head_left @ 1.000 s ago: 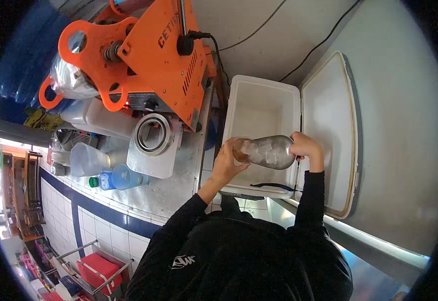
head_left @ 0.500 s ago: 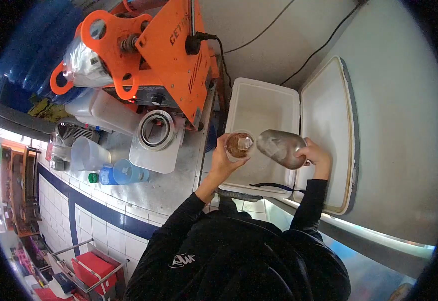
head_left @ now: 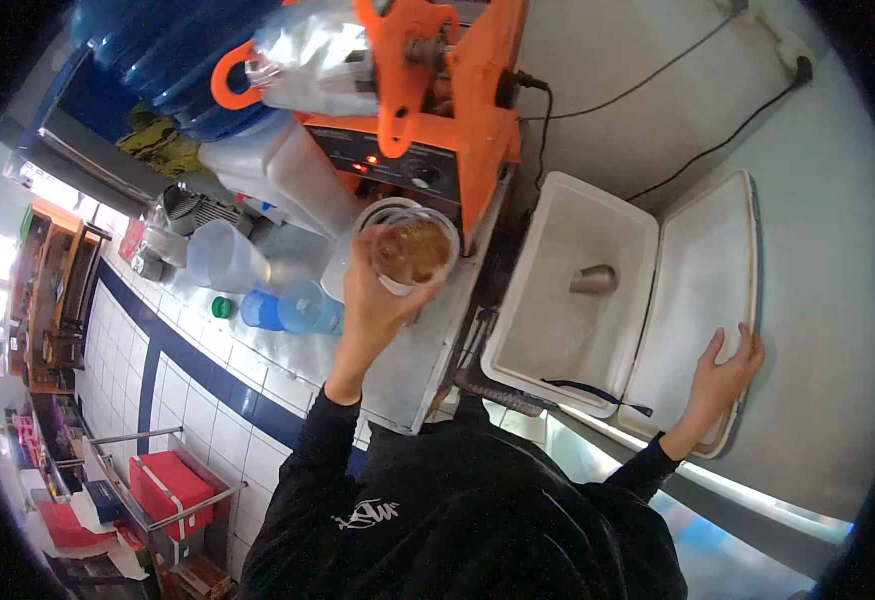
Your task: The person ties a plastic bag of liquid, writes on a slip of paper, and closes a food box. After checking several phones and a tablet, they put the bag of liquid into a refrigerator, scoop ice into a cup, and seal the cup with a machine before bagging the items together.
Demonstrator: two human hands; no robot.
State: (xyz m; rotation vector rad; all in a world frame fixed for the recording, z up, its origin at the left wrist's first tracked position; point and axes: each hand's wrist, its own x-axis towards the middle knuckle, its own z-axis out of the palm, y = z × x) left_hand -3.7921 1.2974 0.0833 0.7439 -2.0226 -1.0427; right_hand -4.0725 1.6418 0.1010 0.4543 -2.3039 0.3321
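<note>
A clear plastic cup point(head_left: 413, 250), filled with a brown drink and ice, is held in the left hand point(head_left: 375, 303). The fingers point(head_left: 357, 262) are wrapped around its lower wall from beneath. The cup is raised above the metal surface point(head_left: 427, 365), right in front of the orange sealing machine point(head_left: 462, 110) and over a white ring-shaped holder point(head_left: 385, 209), which is mostly hidden behind it. Whether the cup touches the holder cannot be told.

The right hand point(head_left: 722, 377) is laid on the outer edge of the open cooler lid point(head_left: 697, 280). Its fingers point(head_left: 714, 345) are spread wide and flat against the lid, and nothing is gripped. The lid is folded back beside the white cooler box point(head_left: 567, 330), in which a metal scoop point(head_left: 594, 280) is seen lying on its side.

On the surface to the left of the cup, two blue cups point(head_left: 292, 308) and a translucent jug point(head_left: 219, 258) are set close together.
</note>
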